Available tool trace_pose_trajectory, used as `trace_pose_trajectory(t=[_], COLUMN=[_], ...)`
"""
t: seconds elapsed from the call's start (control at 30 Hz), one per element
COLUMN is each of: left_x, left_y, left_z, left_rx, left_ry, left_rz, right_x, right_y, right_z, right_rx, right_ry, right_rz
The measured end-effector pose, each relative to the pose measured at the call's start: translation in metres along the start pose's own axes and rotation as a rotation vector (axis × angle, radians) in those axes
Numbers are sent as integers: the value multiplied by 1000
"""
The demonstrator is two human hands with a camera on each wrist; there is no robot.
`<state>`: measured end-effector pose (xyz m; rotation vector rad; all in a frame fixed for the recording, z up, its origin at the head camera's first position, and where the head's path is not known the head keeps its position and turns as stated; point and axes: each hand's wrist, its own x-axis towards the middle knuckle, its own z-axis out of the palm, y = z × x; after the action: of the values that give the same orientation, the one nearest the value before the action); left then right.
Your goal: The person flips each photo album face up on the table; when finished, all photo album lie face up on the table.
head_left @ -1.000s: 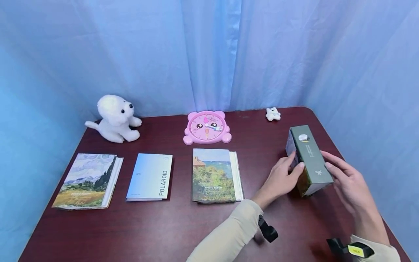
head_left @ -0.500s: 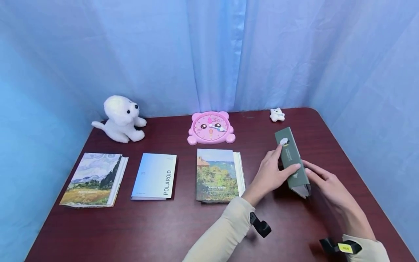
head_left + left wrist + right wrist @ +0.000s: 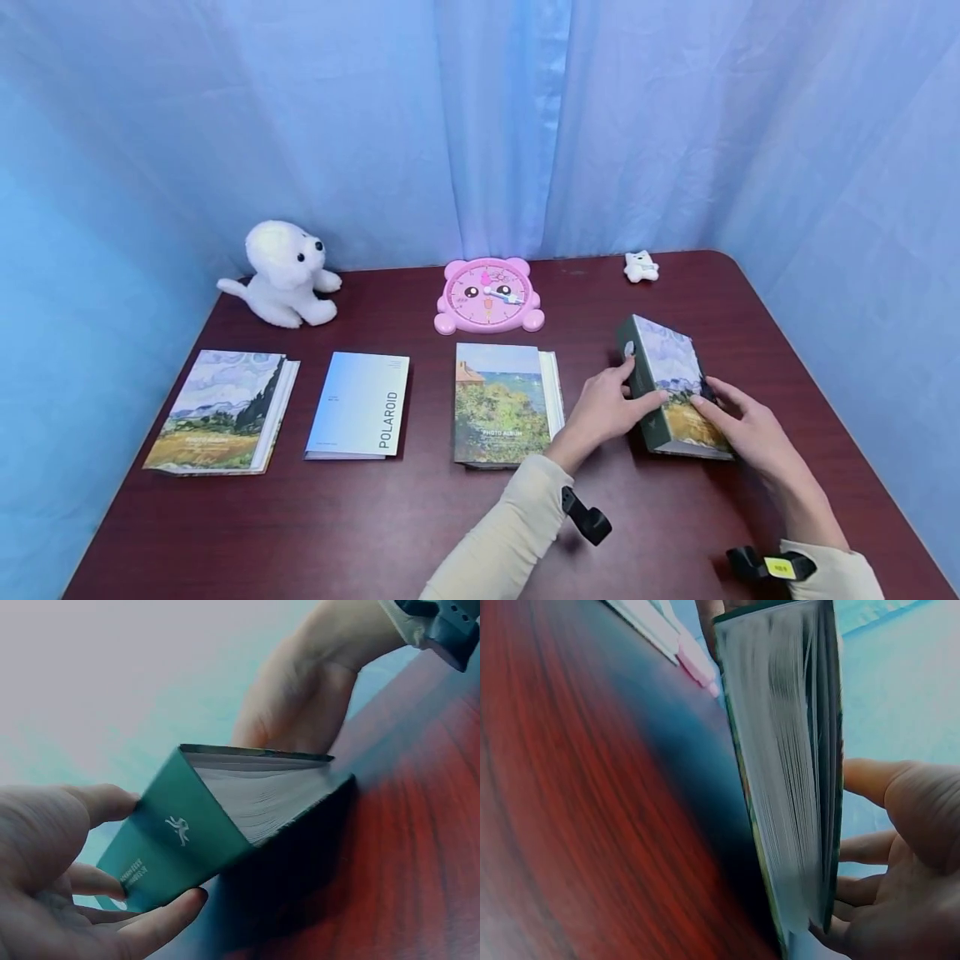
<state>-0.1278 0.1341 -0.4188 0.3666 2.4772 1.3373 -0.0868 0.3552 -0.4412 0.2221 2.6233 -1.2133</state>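
Observation:
At the right of the table, a thick photo album (image 3: pixel 678 387) is held tilted, its painted landscape cover facing up and its green spine (image 3: pixel 176 836) towards the left. My left hand (image 3: pixel 603 406) grips it at the spine, thumb at the cover's edge and fingers along the spine. On the opposite side my right hand (image 3: pixel 750 429) holds the album, thumb on the cover and fingers around the far right edge. The white page block (image 3: pixel 780 772) shows between the covers in the right wrist view, and a dark shadow lies under the album.
Three more albums lie flat in a row: a landscape one (image 3: pixel 217 412), a blue-white POLAROID one (image 3: pixel 358 406) and a seaside one (image 3: pixel 498 404) beside my left forearm. Behind stand a white plush dog (image 3: pixel 285 275), a pink toy clock (image 3: pixel 489 296) and a small white bear figure (image 3: pixel 641 267).
The album has turned from spine up to cover up, its spine rolling over to the left. Both hands have shifted slightly left with it. The head view has shifted a little.

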Motion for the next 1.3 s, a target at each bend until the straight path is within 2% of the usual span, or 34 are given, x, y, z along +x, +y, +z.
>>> trace_pose_trajectory(t=[0.1,0.33,0.6,0.77,0.97,1.3], left_x=[1,4,6,7,7,7], left_y=[-3,-4,-5,-6,-10,-14], left_z=[7,20,30,36,37,34], left_rx=[-32,-23,15,-4,-36,-142], left_ry=[-10,40,51,49,18,26], left_rz=[-33,-60,-33,3,16,-72], right_x=[0,2,-1,-3,-2,-4], right_y=[4,10,14,15,18,15], right_z=[-3,-5,-6,-8,-4,2], right_rx=[-50,-156,-219,-243,-271,-299], right_ry=[22,55,123,142,179,196], right_rz=[3,3,-11,-16,-56,-87])
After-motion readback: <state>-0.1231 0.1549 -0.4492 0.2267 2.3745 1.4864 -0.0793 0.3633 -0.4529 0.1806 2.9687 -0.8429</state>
